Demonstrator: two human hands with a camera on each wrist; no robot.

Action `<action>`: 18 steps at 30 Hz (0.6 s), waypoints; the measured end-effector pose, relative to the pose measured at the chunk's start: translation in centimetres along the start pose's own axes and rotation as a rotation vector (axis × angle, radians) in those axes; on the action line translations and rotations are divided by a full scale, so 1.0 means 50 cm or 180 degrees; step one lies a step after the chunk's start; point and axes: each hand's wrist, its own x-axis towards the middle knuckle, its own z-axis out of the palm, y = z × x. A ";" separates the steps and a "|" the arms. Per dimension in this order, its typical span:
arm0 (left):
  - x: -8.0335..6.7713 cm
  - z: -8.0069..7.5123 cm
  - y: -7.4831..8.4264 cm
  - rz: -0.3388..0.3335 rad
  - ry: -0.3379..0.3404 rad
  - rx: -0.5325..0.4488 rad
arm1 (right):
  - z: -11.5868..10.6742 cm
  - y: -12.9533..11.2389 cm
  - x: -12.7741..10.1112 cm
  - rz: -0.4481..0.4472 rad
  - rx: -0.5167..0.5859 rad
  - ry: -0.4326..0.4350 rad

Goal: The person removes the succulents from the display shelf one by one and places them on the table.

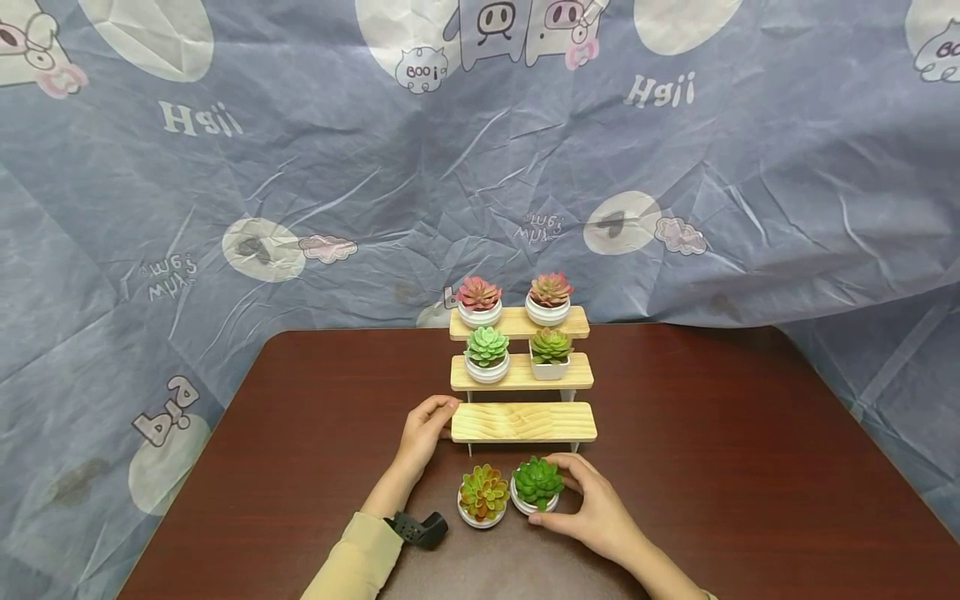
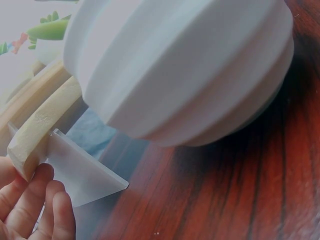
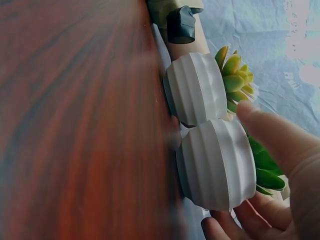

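Right hand (image 1: 592, 508) fingers curled round green succulent pot (image 1: 536, 485) — left hand (image 1: 423, 433) fingers grasping wooden shelf (image 1: 523, 422) end.

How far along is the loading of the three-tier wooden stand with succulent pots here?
Four pots already sit on the stand: two on the top shelf, two on the middle. The bottom shelf is bare. The right hand grips the green succulent pot on the table; the left hand holds the stand's left end. The orange-green succulent pot stands untouched beside it.
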 end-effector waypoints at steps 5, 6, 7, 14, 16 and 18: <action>0.000 0.000 0.001 -0.0013 0.0015 -0.0010 | -0.006 0.004 0.001 0.0037 0.0110 -0.0068; 0.000 0.000 0.001 -0.0016 0.0018 -0.0007 | -0.007 0.004 0.001 0.0045 0.0124 -0.0078; 0.000 0.000 0.001 -0.0016 0.0018 -0.0007 | -0.008 0.004 0.002 0.0049 0.0128 -0.0085; -0.001 -0.001 0.001 0.0008 -0.0006 0.0004 | -0.010 0.001 0.003 0.0027 0.0099 -0.0084; -0.001 -0.001 0.000 0.0007 -0.0003 0.0012 | -0.011 0.000 0.004 -0.0008 0.0088 -0.0068; 0.002 -0.001 -0.005 0.0004 -0.0002 0.0013 | -0.012 -0.001 0.005 -0.0053 0.0079 -0.0051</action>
